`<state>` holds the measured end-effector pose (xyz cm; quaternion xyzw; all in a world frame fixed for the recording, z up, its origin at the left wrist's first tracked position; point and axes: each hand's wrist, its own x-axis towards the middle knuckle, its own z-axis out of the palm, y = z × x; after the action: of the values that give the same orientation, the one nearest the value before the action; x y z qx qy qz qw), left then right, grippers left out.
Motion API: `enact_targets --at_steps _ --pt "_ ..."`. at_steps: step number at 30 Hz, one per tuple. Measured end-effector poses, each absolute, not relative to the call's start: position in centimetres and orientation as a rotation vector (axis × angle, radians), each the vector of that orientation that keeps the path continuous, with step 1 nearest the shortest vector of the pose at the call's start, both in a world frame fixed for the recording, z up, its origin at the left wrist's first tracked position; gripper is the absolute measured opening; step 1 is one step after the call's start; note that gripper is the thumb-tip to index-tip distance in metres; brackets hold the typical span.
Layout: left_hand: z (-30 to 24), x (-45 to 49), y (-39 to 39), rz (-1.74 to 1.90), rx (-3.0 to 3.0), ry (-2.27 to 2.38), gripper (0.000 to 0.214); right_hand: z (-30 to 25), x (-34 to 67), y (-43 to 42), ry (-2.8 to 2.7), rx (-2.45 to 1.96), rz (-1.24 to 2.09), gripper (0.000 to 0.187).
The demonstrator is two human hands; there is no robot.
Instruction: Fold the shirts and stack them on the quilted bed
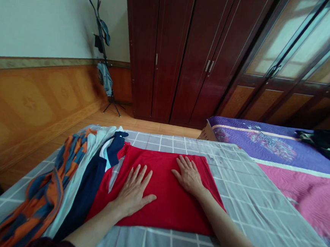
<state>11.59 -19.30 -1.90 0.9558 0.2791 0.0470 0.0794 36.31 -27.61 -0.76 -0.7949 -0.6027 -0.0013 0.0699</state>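
Observation:
A red garment (162,191) lies spread flat on the grey checked bed sheet (242,190). My left hand (133,193) rests palm down on its left part, fingers spread and thumb pointing right. Farther up on the right side, my right hand (188,175) also lies flat on the red cloth with its fingers stretched out. Neither hand grips anything. At the garment's left edge, a strip of red cloth reaches up beside a dark blue garment (83,193).
Left of the red cloth lie a pale garment (73,184) and an orange and blue patterned one (54,187). A purple and pink bedspread (266,143) is at the right. Behind stand a dark red wardrobe (170,55) and a coat stand (101,38).

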Motion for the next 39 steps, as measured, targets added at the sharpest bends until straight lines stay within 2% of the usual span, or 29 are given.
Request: enact_targets --at_steps 5,10,14,17,21,29,32,36,39 --pt "-2.0 11.7 -19.2 0.148 2.836 0.802 0.079 -0.2 35.1 -28.1 -1.700 -2.507 -0.073 0.061" --pt "-2.8 11.6 -19.0 0.217 2.859 0.802 0.079 -1.2 29.6 -26.1 -2.088 -2.102 0.071 0.053" --pt "-2.2 11.5 -19.0 0.161 2.824 0.790 0.082 -1.1 30.6 -25.5 -1.906 -2.252 0.018 0.056" --pt "-1.9 11.5 -19.1 0.148 2.804 0.787 0.082 -1.0 30.9 -26.8 -1.792 -2.333 -0.035 0.058" --pt "-1.8 11.3 -19.2 0.150 2.792 0.797 0.080 -1.8 30.9 -30.2 -1.998 -2.182 -0.060 0.055" --pt "-2.0 11.2 -19.1 0.144 2.772 0.787 0.079 -1.7 38.6 -35.6 -1.388 -2.754 -0.360 0.056" --pt "-2.1 11.2 -19.1 0.152 2.769 0.786 0.079 -1.4 34.1 -35.1 -1.572 -2.588 -0.435 0.055" --pt "-1.9 11.2 -19.2 0.159 2.761 0.782 0.079 -2.0 27.6 -34.9 -2.115 -2.164 -0.192 0.054" --pt "-1.6 11.1 -19.1 0.134 2.749 0.762 0.082 -2.9 28.7 -36.5 -2.051 -2.213 -0.190 0.056"
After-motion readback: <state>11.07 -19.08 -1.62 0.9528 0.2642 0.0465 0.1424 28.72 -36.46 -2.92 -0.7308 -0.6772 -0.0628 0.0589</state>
